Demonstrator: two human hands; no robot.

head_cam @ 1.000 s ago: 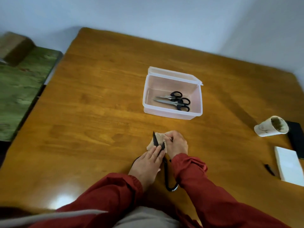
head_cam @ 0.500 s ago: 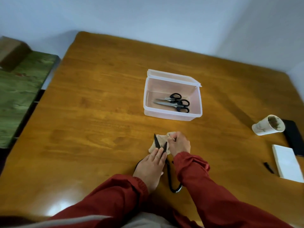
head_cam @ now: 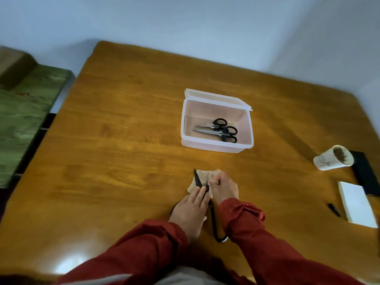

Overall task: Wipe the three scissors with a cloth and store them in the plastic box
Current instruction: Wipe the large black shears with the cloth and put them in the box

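- Nothing much moved since earlier frames: both hands stay at the same spot on the table [head_cam: 123,140]
- Flat left hand [head_cam: 190,210], fingers straight, presses third scissors [head_cam: 198,179] down
- Curled right hand [head_cam: 224,188] pinches cloth [head_cam: 203,175] beside the black blades
- Blades lie on cloth; handle loop trails back between red sleeves [head_cam: 257,233]
- Beyond the hands, open box [head_cam: 217,146] holds two scissors [head_cam: 218,130]

Nothing can be read here: no text, label, brand or number. The white paper cup [head_cam: 327,162], lying on its side on the brown wooden table [head_cam: 123,140], has a few faint dark marks on its wall. They are perhaps print, but too small and blurred to make out.
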